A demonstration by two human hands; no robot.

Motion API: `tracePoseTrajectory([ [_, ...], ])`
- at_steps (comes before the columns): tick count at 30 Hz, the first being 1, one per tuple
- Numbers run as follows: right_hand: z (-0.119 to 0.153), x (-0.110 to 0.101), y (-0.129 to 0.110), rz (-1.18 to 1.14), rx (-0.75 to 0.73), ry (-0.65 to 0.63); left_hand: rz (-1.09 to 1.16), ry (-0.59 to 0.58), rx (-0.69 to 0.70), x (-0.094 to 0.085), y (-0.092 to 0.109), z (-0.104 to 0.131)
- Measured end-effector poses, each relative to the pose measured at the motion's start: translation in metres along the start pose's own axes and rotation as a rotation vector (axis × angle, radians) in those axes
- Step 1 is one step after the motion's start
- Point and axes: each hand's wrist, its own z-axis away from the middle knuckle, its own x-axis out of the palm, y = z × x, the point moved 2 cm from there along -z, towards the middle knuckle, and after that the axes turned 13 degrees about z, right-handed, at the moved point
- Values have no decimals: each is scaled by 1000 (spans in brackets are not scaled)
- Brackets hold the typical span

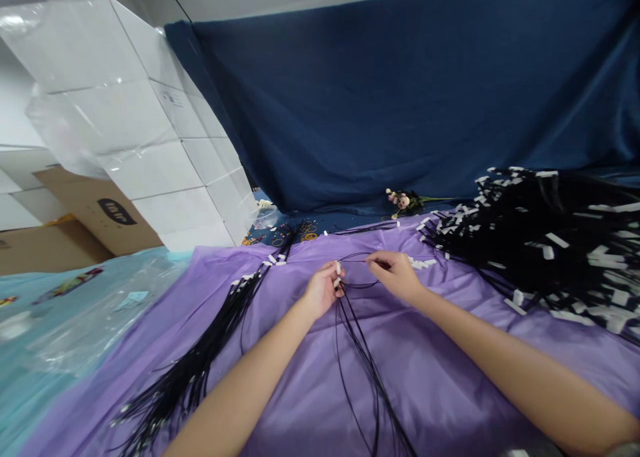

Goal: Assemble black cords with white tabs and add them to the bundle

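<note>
My left hand [325, 288] is closed around the white ends of several thin black cables [367, 360], which hang down over the purple cloth toward me. Two white connectors [338, 268] stick out between its fingers. To the right, my right hand [397, 274] pinches a thin black strand that runs across from the left hand. A second strand curves between the hands just below. Left of the hands lies a long bundle of black cables [215, 340] with white tips. Behind the right hand, some white connectors [421, 263] rest on the cloth.
A big heap of black cables [545, 244] with white ends fills the right side. White boxes [135, 117] wrapped in plastic are stacked at the left, beside an open cardboard box [100, 210]. Artificial flowers [404, 200] lie before a dark blue curtain [400, 97].
</note>
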Motion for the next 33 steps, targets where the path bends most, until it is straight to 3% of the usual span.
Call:
tracePoseTrajectory([
  [33, 2, 1, 0, 75, 9, 2, -43, -53, 15, 4, 0, 4],
])
